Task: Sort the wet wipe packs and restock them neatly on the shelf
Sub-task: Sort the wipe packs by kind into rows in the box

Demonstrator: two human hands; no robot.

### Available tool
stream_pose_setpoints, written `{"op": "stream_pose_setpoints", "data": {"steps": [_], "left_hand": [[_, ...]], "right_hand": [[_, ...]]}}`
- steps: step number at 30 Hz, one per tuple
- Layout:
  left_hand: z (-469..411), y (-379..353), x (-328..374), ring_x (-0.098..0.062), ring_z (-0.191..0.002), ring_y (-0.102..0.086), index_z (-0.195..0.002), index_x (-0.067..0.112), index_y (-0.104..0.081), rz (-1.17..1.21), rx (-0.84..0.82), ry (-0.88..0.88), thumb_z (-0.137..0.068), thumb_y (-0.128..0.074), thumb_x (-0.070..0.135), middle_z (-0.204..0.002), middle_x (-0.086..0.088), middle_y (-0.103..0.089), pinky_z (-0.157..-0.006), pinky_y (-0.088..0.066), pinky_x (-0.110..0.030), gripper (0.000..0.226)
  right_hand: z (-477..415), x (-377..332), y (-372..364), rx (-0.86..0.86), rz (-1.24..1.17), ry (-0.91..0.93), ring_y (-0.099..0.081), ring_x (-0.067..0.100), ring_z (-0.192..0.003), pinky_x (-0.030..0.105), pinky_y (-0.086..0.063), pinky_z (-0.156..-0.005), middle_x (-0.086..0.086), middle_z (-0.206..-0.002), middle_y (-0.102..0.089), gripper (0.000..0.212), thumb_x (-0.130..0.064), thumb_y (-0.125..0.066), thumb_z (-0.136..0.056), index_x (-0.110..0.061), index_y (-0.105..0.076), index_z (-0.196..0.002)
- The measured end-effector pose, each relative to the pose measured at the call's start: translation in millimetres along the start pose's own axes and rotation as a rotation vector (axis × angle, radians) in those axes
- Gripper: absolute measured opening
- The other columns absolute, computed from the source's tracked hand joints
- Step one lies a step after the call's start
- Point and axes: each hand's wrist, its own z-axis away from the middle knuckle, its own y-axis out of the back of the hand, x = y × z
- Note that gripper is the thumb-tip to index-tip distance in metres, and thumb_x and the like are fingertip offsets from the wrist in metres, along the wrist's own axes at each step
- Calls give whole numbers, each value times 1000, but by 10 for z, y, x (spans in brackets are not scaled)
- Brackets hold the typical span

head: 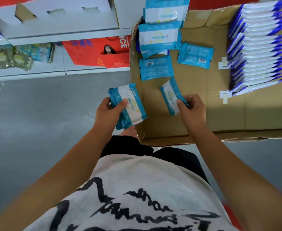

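My left hand (pixel 109 110) grips a small stack of teal-and-white wet wipe packs (pixel 132 107) just left of the flattened cardboard (pixel 195 114). My right hand (pixel 192 107) pinches a single teal-and-white pack (pixel 171 95), tilted on edge above the cardboard. On the cardboard ahead lie two teal packs back side up (pixel 156 68) (pixel 195 55), and beyond them larger teal-and-white packs (pixel 158 37) (pixel 165 10) overlap one another. A row of several blue-and-white packs (pixel 256 47) stands on edge at the right.
A white shelf (pixel 53 29) runs along the upper left, with some packaged goods (pixel 20 55) on its lower level and a red printed bag (pixel 100 54) against it. Grey floor (pixel 37 122) lies to the left. My white printed shirt fills the bottom.
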Motion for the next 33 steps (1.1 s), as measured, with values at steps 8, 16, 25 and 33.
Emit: {"op": "stream_pose_setpoints", "data": {"steps": [8, 16, 25, 33], "left_hand": [[27, -130, 63, -12, -94, -72, -127, 27, -55, -5, -14, -26, -94, -74, 28, -115, 5, -68, -73, -62, -31, 37], [134, -125, 114, -10, -93, -76, -120, 33, -62, -109, -300, -84, -90, -77, 31, -111, 7, -73, -69, -61, -23, 33], [-3, -126, 77, -14, -99, -74, -127, 24, -60, -137, -255, 3, -82, -84, 35, -115, 8, -71, -75, -65, -30, 52], [-209, 168, 121, -15, -95, -77, -126, 19, -63, -9, -168, 63, -85, -82, 31, -116, 1, -75, -78, -65, -37, 48]], "right_hand": [[240, -241, 541, -255, -235, 55, -69, 3, -84, 20, -57, -73, -9, -92, -75, 13, -20, -66, -96, -21, -74, -106], [42, -674, 19, -372, -161, 132, -68, 9, -74, 27, -54, -66, 6, -87, -74, 19, -18, -82, -83, -5, -71, -92], [-69, -740, -557, -333, -256, -50, -74, 15, -79, 34, -62, -69, 8, -90, -75, 19, -24, -75, -90, -6, -72, -96], [-864, -685, -704, -244, 350, 374, -47, 21, -130, 30, -34, -110, 6, -137, -57, 42, -28, -64, -97, -15, -57, -136]]}}
